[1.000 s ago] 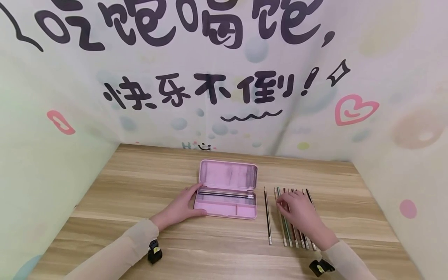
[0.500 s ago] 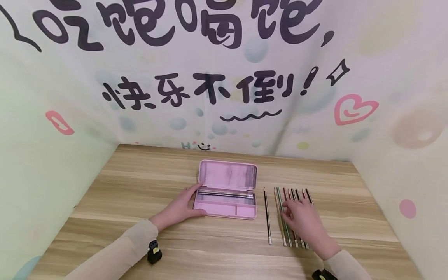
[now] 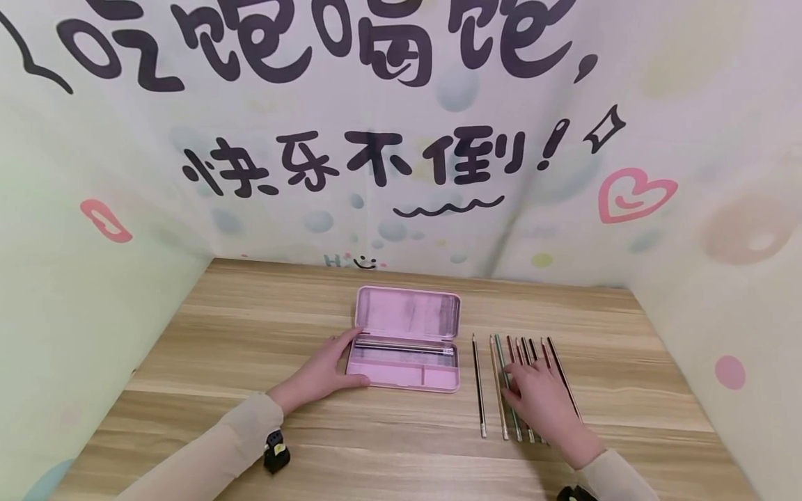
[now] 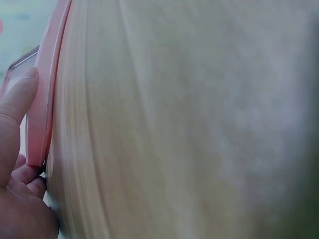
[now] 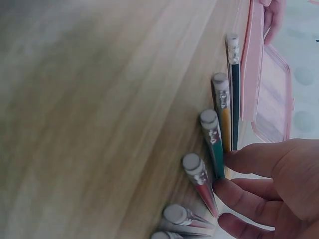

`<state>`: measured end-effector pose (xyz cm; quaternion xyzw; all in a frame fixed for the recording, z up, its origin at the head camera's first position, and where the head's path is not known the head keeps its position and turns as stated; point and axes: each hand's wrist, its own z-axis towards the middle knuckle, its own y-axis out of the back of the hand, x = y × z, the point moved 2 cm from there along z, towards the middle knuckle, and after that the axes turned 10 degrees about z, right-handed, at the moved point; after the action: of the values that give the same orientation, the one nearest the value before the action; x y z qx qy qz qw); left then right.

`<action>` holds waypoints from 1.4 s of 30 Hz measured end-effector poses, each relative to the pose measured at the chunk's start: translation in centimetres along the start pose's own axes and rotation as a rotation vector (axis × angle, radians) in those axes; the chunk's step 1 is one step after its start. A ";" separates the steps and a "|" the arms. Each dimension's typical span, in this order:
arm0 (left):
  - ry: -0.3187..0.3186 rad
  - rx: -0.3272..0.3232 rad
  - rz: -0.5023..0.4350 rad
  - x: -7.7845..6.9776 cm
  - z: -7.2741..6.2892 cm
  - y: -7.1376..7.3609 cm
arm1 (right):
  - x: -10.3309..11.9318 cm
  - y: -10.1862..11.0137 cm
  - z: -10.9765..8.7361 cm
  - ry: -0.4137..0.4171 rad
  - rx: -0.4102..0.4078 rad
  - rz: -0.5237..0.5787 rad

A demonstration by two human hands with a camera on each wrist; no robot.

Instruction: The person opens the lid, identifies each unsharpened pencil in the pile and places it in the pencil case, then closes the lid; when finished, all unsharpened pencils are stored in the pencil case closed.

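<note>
A pink pencil case (image 3: 385, 374) lies with its lid up and dark pencils (image 3: 401, 346) in its back compartment. My left hand (image 3: 321, 374) grips its left end; in the left wrist view the thumb (image 4: 22, 94) overlaps the rim, fingers curled underneath. My right hand (image 3: 546, 402) is over a row of pencils with eraser ends towards me. In the right wrist view its thumb touches a yellow pencil (image 5: 226, 127) and its index fingertip is at a green pencil (image 5: 216, 149). A red pencil (image 5: 204, 191) is beside these.
A lone dark pencil (image 3: 479, 390) lies between the case and the row. At the row's right side, another dark pencil (image 3: 567, 383) slants. Beyond the wooden table (image 3: 282, 306) hangs a printed white cloth (image 3: 282, 229) with black characters.
My right hand first moved towards me and to the right, then slightly left. The yellow pencil's eraser end has shifted left; the rightmost pencil's eraser end has swung right. My left hand is still.
</note>
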<state>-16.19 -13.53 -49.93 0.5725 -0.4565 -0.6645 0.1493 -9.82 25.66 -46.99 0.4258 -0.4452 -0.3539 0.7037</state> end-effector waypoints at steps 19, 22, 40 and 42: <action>-0.020 0.000 0.022 -0.1 0.0 0.0 | 0.9 0.3 0.1 -0.072 0.053 -0.099; -0.013 -0.001 0.015 -0.1 -0.1 0.0 | 0.8 0.2 0.2 -0.073 0.050 -0.091; -0.023 -0.014 0.039 0.0 -0.1 0.1 | 1.0 0.4 0.5 -0.115 0.023 -0.021; -0.025 -0.016 0.036 0.0 0.0 0.1 | 0.9 0.5 0.5 -0.121 0.012 -0.005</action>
<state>-16.16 -13.56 -49.84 0.5545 -0.4634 -0.6725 0.1600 -9.94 24.93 -46.10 0.4087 -0.4879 -0.3781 0.6723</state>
